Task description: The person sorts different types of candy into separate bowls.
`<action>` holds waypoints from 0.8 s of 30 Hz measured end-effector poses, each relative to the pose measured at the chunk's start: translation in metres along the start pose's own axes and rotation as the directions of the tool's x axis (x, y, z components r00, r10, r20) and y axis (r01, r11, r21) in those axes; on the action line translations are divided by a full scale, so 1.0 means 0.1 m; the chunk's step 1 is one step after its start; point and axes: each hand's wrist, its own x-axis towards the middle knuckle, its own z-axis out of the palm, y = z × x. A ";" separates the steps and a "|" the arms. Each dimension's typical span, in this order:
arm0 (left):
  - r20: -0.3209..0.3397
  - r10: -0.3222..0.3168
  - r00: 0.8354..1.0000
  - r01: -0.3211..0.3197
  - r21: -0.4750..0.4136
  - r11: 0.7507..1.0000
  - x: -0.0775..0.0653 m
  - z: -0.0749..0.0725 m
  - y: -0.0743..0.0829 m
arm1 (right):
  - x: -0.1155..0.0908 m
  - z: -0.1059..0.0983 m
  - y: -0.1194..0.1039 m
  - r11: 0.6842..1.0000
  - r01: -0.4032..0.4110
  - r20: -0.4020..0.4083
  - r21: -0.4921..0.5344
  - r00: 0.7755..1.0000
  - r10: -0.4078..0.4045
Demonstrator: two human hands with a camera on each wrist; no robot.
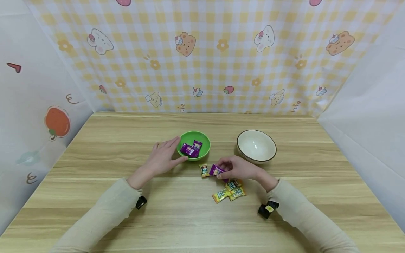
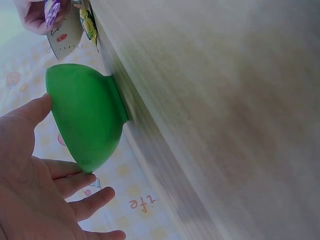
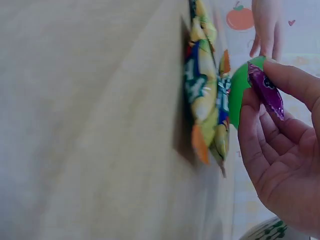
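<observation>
The left hand (image 1: 162, 158) lies with fingers straight, touching the near left side of the green bowl (image 1: 202, 138), which holds purple candies (image 1: 191, 149). Right of it, the right hand (image 1: 238, 168) pinches a purple candy (image 1: 216, 170) just above the table (image 1: 95, 158), yellow candies (image 1: 229, 192) nearer, the white bowl (image 1: 256, 146) beyond.

Green bowl (image 1: 202, 153); purple candy (image 1: 216, 170); yellow candies (image 1: 228, 193); cream bowl (image 1: 256, 146), dark rim; light wood-grain table (image 1: 95, 158); yellow-checked cartoon backdrop (image 1: 221, 63).
</observation>
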 end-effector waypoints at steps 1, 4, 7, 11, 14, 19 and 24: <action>0.002 0.001 1.000 -0.001 0.000 1.000 0.00 0.00 0.00 | -0.01 -0.02 -0.04 1.000 -0.008 -0.006 0.009 1.000 0.008; -0.001 0.002 1.000 -0.002 0.001 1.000 0.00 0.01 -0.01 | -0.01 -0.06 -0.16 0.999 -0.025 -0.030 0.048 0.999 0.026; -0.005 0.003 1.000 -0.003 0.002 1.000 0.00 0.01 -0.01 | 0.02 -0.09 -0.20 0.995 -0.043 -0.068 0.095 0.996 0.050; -0.014 0.011 1.000 -0.010 0.008 1.000 0.00 0.01 -0.01 | 0.10 -0.10 -0.14 0.984 -0.055 -0.141 0.167 0.987 0.079; -0.017 0.012 1.000 -0.012 0.010 1.000 0.00 0.01 -0.01 | 0.16 -0.11 -0.17 0.977 -0.084 -0.196 0.198 0.973 0.123; -0.020 0.015 1.000 -0.015 0.006 1.000 0.00 0.02 -0.02 | 0.25 -0.12 -0.25 0.941 -0.124 -0.236 0.316 0.950 0.205; -0.018 0.011 1.000 -0.010 0.007 1.000 0.00 0.02 -0.02 | 0.35 -0.14 -0.32 0.895 -0.128 -0.258 0.428 0.932 0.257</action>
